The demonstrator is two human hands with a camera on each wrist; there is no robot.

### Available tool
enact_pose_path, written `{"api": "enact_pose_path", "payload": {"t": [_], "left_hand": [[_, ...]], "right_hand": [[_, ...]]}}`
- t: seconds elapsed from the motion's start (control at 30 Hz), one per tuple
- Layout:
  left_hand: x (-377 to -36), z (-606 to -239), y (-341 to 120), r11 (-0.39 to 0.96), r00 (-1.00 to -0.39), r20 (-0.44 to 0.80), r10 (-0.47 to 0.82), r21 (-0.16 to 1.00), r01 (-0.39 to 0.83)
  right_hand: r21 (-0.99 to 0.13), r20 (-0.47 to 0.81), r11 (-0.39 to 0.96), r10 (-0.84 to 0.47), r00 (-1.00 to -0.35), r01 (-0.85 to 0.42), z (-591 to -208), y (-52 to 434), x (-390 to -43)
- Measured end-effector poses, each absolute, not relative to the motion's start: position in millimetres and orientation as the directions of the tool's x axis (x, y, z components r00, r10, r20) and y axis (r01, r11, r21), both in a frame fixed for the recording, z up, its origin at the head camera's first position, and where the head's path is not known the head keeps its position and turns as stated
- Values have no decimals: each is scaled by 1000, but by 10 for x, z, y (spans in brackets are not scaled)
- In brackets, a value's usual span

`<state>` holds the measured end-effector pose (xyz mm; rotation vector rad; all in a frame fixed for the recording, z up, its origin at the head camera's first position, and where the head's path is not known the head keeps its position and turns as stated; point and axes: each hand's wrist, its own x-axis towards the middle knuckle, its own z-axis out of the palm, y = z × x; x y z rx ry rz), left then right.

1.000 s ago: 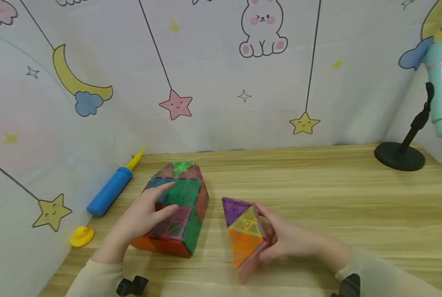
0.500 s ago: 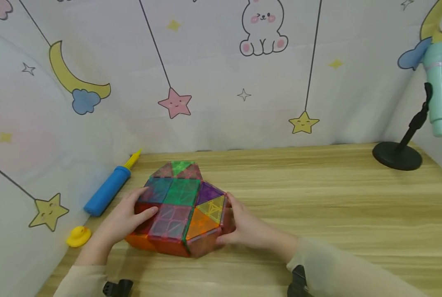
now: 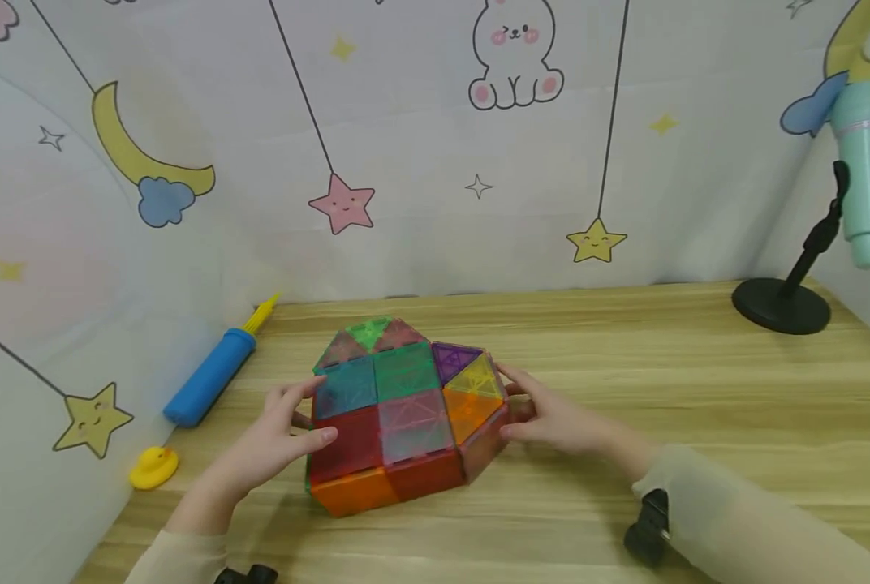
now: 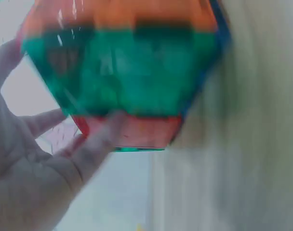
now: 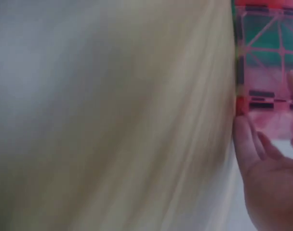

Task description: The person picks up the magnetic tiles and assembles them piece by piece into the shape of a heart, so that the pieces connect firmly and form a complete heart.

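A hollow block of see-through coloured magnetic tiles (image 3: 406,414) lies on the wooden table, red, blue, green and pink on top. On its right side sits a section of purple, yellow and orange triangle tiles (image 3: 471,405), touching it. My left hand (image 3: 277,442) holds the block's left side, thumb over the red tile's edge. In the left wrist view, green tiles (image 4: 122,72) show beside that hand's thumb. My right hand (image 3: 559,418) grips the triangle section from the right, its fingers partly hidden behind it. Pink tiles (image 5: 267,53) appear by its fingertips in the right wrist view.
To the left lie a blue pump (image 3: 212,377) with a yellow nozzle and a yellow rubber duck (image 3: 153,468). A mint microphone (image 3: 862,174) on a black stand (image 3: 781,304) is at the back right. A patterned cloth (image 3: 420,130) hangs behind the table.
My right hand brought the triangle section leftward against the block. Since then the joined block has shifted right and turned slightly, with both hands moving along with it.
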<state>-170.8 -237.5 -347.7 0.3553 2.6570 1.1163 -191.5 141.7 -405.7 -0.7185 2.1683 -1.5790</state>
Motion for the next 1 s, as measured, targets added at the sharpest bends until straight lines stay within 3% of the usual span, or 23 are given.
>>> {"api": "enact_pose_path", "payload": {"t": [0.2,0.43,0.57,0.7,0.8,1.0], "left_hand": [[-1546,-3654,-2059,439,-898,-12,441,875,203],[-1416,-3723,-1662,260,-764,46,644,926,274],[-1510,-3742,-1548,311,-734,104,672,859,407],[-1832,-3794,-1597,452,-810,174,560,755,475],[-2115,-3818,-1675,534,-849,119,515,730,426],[-2448,-3868,-1705,608,-835,-33,549,702,372]], "right_hand": [[-909,-12,363,-514,-858,-205,-3998,1910,-1954],[-892,36,387,-454,-890,-234,-3955,2393,-1930],[-883,29,412,-427,-904,-223,-3951,2568,-1940],[-876,42,407,-467,-883,-258,-3971,2596,-1946],[-830,91,438,-502,-860,-344,-4006,2549,-1916],[-759,142,509,-480,-866,-406,-4041,2433,-1863]]}}
